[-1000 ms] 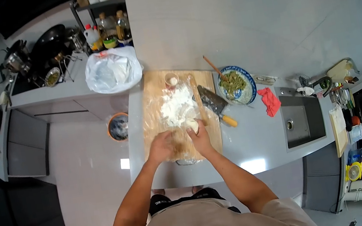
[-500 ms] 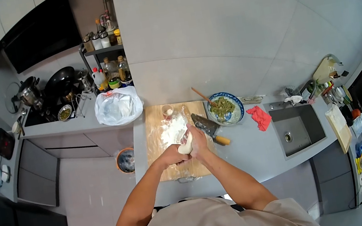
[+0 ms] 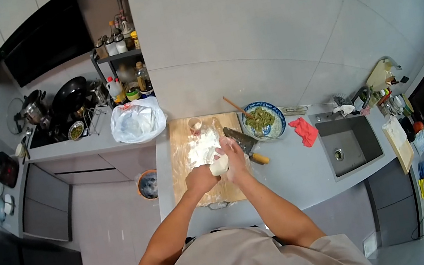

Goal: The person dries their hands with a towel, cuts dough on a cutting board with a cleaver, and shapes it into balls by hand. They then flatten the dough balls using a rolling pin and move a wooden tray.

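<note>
Dough has turned between the two hands over the last half second: it was a longer piece with the right hand wrapped close round it, and now it shows as a stubbier lump with a broad pale face. The right hand has loosened, its fingers stretched forward and apart rather than curled in, while the left hand is clenched on the near side of the lump. That suggests, as a judgement, that the left now carries most of the hold as the dough is worked by hand. The lump sticks out at the thumb side of the left fist, between it and the right palm, below the right fingertips; whether the right palm presses on it I cannot tell. It appears to be held above the board, nearer the body than the flour. A small cup stands at the board's far side, the cleaver lies just right of the hands, and the bowl is beyond it.
</note>
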Tool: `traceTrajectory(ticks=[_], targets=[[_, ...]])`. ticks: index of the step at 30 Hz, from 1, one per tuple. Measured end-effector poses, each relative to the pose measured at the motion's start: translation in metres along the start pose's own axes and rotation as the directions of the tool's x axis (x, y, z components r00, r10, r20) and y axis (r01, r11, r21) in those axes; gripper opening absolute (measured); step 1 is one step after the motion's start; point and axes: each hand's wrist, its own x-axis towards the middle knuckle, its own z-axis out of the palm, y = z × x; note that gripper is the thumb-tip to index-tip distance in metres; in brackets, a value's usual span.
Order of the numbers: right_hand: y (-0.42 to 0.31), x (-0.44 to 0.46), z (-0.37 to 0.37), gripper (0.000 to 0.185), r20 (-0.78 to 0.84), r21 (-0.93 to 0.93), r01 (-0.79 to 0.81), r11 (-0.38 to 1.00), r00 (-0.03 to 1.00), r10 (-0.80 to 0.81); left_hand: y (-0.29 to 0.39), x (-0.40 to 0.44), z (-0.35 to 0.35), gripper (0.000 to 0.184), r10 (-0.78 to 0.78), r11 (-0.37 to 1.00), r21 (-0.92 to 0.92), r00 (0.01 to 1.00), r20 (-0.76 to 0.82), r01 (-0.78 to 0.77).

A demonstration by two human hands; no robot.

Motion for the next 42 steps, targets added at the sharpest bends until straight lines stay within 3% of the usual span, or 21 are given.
traceTrajectory(ticks=[2, 4, 5, 7, 10, 11, 13, 14, 16, 17, 19, 22, 24, 26, 27, 30, 32, 34, 38, 40, 42], targets=[[0.002, -0.004, -0.002, 0.041, -0.145, -0.057, 0.072, 0.996, 0.986, -0.08, -0.007, 0.0, 0.008, 0.042, -0.003, 0.999, 0.052, 1.0, 0.009, 0.003], [0.0, -0.01, -0.014, 0.039, -0.042, -0.131, -0.118, 0.984, 0.993, 0.113, -0.027, 0.005, 0.027, 0.046, 0.334, 0.89, -0.297, 0.938, -0.087, -0.345], [-0.001, -0.012, -0.013, 0.039, -0.136, -0.083, -0.19, 0.978, 0.975, 0.178, -0.031, 0.009, 0.031, 0.046, 0.328, 0.892, -0.302, 0.942, -0.078, -0.336], [0.013, -0.004, -0.028, 0.037, -0.107, -0.06, -0.204, 0.977, 0.975, 0.197, -0.028, 0.014, 0.023, 0.06, 0.159, 0.987, -0.035, 0.953, 0.257, -0.155], [0.058, 0.032, -0.087, 0.03, 0.019, -0.045, -0.203, 0.978, 0.979, 0.204, -0.018, 0.011, 0.026, 0.069, 0.073, 0.982, 0.161, 0.986, 0.148, -0.096], [0.072, 0.039, -0.104, 0.025, 0.069, -0.4, 0.06, 0.915, 0.997, -0.035, -0.033, 0.014, 0.038, 0.075, 0.153, 0.954, 0.24, 0.982, 0.112, -0.177], [0.083, 0.04, -0.145, 0.022, 0.309, -0.869, 0.397, 0.295, 0.902, -0.303, -0.073, 0.01, 0.073, 0.076, 0.246, 0.946, 0.217, 0.969, -0.001, -0.24], [0.08, 0.04, -0.149, 0.022, 0.302, -0.874, 0.385, 0.295, 0.908, -0.291, -0.086, 0.009, 0.082, 0.077, 0.34, 0.928, 0.212, 0.93, -0.14, -0.307], [0.073, 0.029, -0.152, 0.032, 0.682, -0.726, 0.685, -0.064, 0.704, -0.196, -0.103, 0.006, 0.098, 0.074, 0.325, 0.942, 0.139, 0.937, -0.132, -0.307], [0.073, 0.023, -0.148, 0.032, 0.672, -0.736, 0.675, -0.056, 0.718, -0.181, -0.113, 0.006, 0.108, 0.069, 0.368, 0.93, 0.101, 0.913, -0.177, -0.355], [0.072, 0.019, -0.138, 0.056, 0.794, -0.525, 0.805, -0.277, 0.58, 0.18, -0.126, 0.002, 0.114, 0.064, 0.399, 0.916, 0.058, 0.89, -0.22, -0.396], [0.066, -0.023, -0.153, 0.071, 0.743, -0.546, 0.789, -0.281, 0.611, 0.272, -0.139, -0.011, 0.109, 0.056, 0.429, 0.882, -0.113, 0.878, -0.21, -0.458], [0.064, -0.028, -0.157, 0.074, 0.716, -0.534, 0.788, -0.308, 0.615, 0.331, -0.143, -0.014, 0.119, 0.051, 0.44, 0.893, 0.029, 0.857, -0.267, -0.449], [0.074, -0.004, -0.146, 0.075, 0.726, -0.597, 0.764, -0.244, 0.644, 0.24, -0.122, -0.006, 0.111, 0.048, 0.413, 0.91, 0.109, 0.861, -0.296, -0.4], [0.081, 0.021, -0.135, 0.072, 0.753, -0.552, 0.769, -0.322, 0.626, 0.205, -0.113, 0.007, 0.105, 0.046, 0.397, 0.916, 0.202, 0.852, -0.343, -0.346], [0.085, 0.063, -0.104, 0.07, 0.743, -0.588, 0.741, -0.324, 0.653, 0.147, -0.112, 0.041, 0.095, 0.044, 0.286, 0.958, 0.106, 0.862, -0.419, -0.267], [0.083, 0.039, -0.116, 0.069, 0.747, -0.573, 0.77, -0.282, 0.631, 0.208, -0.116, 0.043, 0.08, 0.044, 0.286, 0.954, 0.009, 0.904, -0.318, -0.299], [0.077, -0.003, -0.142, 0.07, 0.736, -0.525, 0.808, -0.267, 0.588, 0.335, -0.126, 0.028, 0.086, 0.041, 0.463, 0.879, 0.008, 0.85, -0.251, -0.477], [0.077, -0.014, -0.148, 0.073, 0.712, -0.553, 0.783, -0.285, 0.621, 0.328, -0.139, 0.002, 0.104, 0.045, 0.477, 0.866, -0.029, 0.841, -0.254, -0.5], [0.077, 0.023, -0.13, 0.073, 0.733, -0.515, 0.786, -0.343, 0.611, 0.299, -0.127, 0.013, 0.098, 0.051, 0.445, 0.877, -0.041, 0.843, -0.302, -0.478], [0.071, 0.048, -0.105, 0.072, 0.683, -0.635, 0.73, -0.254, 0.684, 0.257, -0.121, 0.022, 0.09, 0.056, 0.296, 0.939, -0.044, 0.868, -0.4, -0.341]])
